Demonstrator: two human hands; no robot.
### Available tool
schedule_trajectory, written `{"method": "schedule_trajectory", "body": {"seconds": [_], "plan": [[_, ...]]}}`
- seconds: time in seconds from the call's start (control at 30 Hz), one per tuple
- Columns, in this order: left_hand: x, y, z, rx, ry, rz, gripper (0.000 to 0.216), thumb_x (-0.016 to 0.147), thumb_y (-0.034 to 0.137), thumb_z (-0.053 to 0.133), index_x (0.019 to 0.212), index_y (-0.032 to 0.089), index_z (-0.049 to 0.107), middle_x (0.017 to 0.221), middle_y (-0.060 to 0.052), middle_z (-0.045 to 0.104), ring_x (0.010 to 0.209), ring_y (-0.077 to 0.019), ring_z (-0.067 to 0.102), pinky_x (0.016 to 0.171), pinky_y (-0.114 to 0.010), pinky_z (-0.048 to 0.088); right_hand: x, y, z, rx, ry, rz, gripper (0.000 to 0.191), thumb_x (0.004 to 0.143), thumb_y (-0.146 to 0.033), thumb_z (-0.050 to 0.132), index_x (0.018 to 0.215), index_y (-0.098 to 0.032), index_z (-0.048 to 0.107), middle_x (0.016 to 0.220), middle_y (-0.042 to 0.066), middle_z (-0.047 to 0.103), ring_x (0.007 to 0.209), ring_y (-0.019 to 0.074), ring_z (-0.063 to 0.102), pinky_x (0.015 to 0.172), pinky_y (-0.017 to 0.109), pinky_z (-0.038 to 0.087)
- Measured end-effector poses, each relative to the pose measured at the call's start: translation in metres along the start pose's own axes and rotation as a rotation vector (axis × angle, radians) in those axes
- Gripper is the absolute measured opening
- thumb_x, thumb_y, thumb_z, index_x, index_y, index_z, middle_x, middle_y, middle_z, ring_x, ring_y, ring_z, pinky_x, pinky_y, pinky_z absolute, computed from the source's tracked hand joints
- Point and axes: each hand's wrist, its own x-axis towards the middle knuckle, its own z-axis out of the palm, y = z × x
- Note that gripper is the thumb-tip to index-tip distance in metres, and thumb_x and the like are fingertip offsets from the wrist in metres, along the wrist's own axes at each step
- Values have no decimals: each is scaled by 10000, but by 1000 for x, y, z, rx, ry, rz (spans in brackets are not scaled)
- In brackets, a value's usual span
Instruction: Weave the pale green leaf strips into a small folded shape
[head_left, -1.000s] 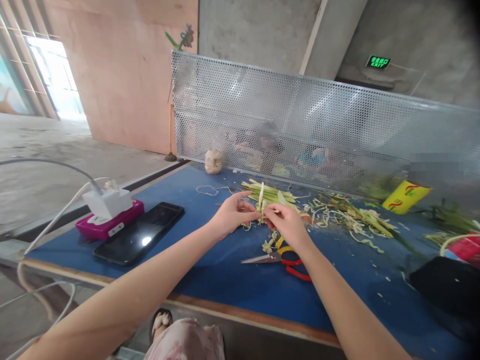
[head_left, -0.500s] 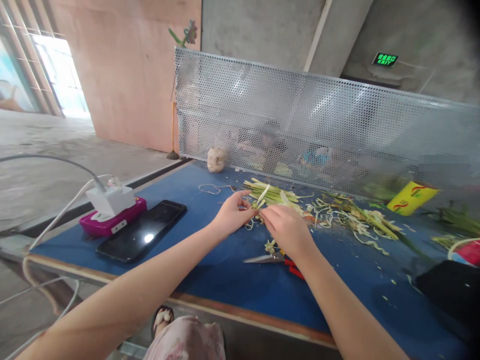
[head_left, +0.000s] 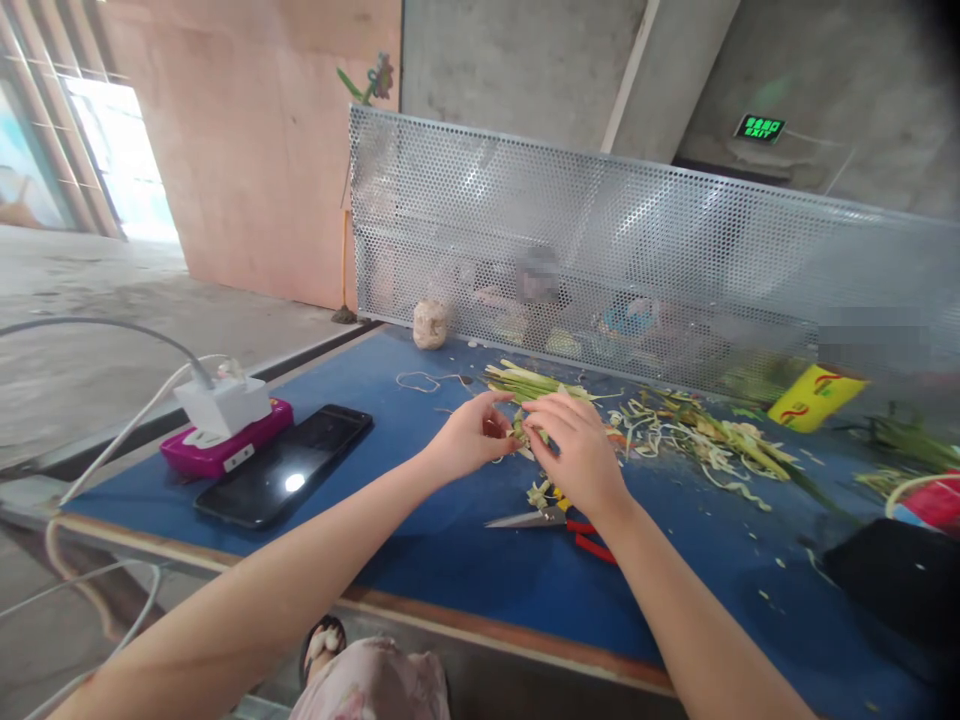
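Above the blue tabletop my hands meet, fingertips almost together. My left hand (head_left: 471, 436) is closed in a pinch on a small pale-green plant piece (head_left: 517, 430), mostly hidden by the fingers. Curled in from the other side, my right hand (head_left: 579, 455) has its thumb and fingertips at the same piece. Just beyond lies a bundle of pale-green plant strips (head_left: 529, 380). Scissors (head_left: 534, 518) with red handles rest below my right hand, blades pointing left, handles partly covered by the wrist. A small crumpled plant scrap (head_left: 537, 494) sits by the blades.
Plant peelings (head_left: 694, 432) are scattered to the right, near a yellow packet (head_left: 817, 398). A black phone (head_left: 289, 465) and a purple power strip (head_left: 225, 450) with a white plug are at left. A perforated metal screen (head_left: 465, 220) borders the far edge; a whitish lump (head_left: 430, 325) stands before it.
My right hand's fingers have lifted and spread a little, moving over the plant piece. The long pale strip that stuck up between my hands no longer shows.
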Motion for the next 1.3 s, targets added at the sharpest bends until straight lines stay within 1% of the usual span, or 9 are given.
{"method": "schedule_trajectory", "body": {"seconds": [0.13, 0.23, 0.37, 0.57, 0.73, 0.87, 1.1, 1.2, 1.3], "plan": [[-3, 0, 1, 143, 16, 76, 555, 619, 149, 604, 1141, 128, 416, 673, 40, 508, 598, -94, 509, 555, -230, 410, 0, 3, 5, 119, -56, 153, 94, 780, -182, 516, 737, -213, 594, 715, 38, 639, 777, 215, 556, 743, 370, 398], [-5, 1, 5, 203, 50, 96, 553, 626, 185, 611, 1141, 130, 415, 662, 48, 482, 581, -90, 485, 539, -225, 398, -2, 1, 7, 285, -48, 244, 64, 763, -185, 534, 780, -208, 592, 754, 38, 642, 759, 197, 579, 716, 337, 430], [-4, 1, 9, 178, 65, 90, 529, 643, 211, 609, 1133, 126, 428, 642, 58, 440, 550, -80, 446, 512, -222, 373, -2, -1, 7, 412, -12, 368, 142, 735, -191, 566, 875, -213, 577, 755, 19, 645, 736, 184, 606, 702, 322, 454], [1, -1, 6, -57, 39, -31, 554, 622, 221, 653, 1116, 123, 423, 617, 71, 437, 511, -59, 424, 495, -211, 349, 0, -2, -2, 241, 106, 232, 131, 755, -194, 557, 880, -218, 590, 766, 48, 614, 817, 211, 565, 788, 364, 432], [1, -2, 2, -27, 63, -36, 557, 597, 214, 665, 1098, 106, 448, 605, 69, 453, 526, -68, 444, 509, -218, 358, -2, 2, -2, 219, -56, 188, 119, 773, -222, 538, 882, -204, 583, 655, 28, 561, 706, 199, 538, 668, 332, 447], [2, -3, 0, 21, 77, -55, 558, 565, 182, 674, 1079, 101, 471, 588, 69, 474, 515, -72, 453, 502, -218, 361, -3, 2, 0, 370, -146, 273, 160, 759, -238, 553, 916, -211, 570, 658, 10, 551, 636, 164, 536, 602, 297, 461], [2, 2, 0, -1, 62, -98, 505, 576, 120, 652, 1050, 92, 480, 529, 84, 481, 460, -52, 436, 471, -192, 348, -3, -4, 0, 847, -243, 309, 294, 715, -166, 574, 999, -230, 531, 943, 41, 599, 857, 168, 582, 742, 317, 494], [2, 3, 0, -10, 50, -92, 513, 580, 123, 654, 1059, 86, 472, 523, 84, 487, 457, -51, 439, 465, -189, 346, -2, -3, -2, 897, -260, 304, 274, 710, -168, 577, 975, -226, 547, 977, 46, 604, 850, 166, 589, 746, 322, 499], [2, 1, 0, -47, 37, -55, 553, 556, 130, 680, 1067, 89, 473, 550, 74, 505, 477, -53, 457, 476, -191, 358, 0, -2, -3, 836, -228, 331, 141, 727, -200, 572, 868, -209, 584, 852, 38, 626, 771, 166, 600, 718, 330, 503]]}}
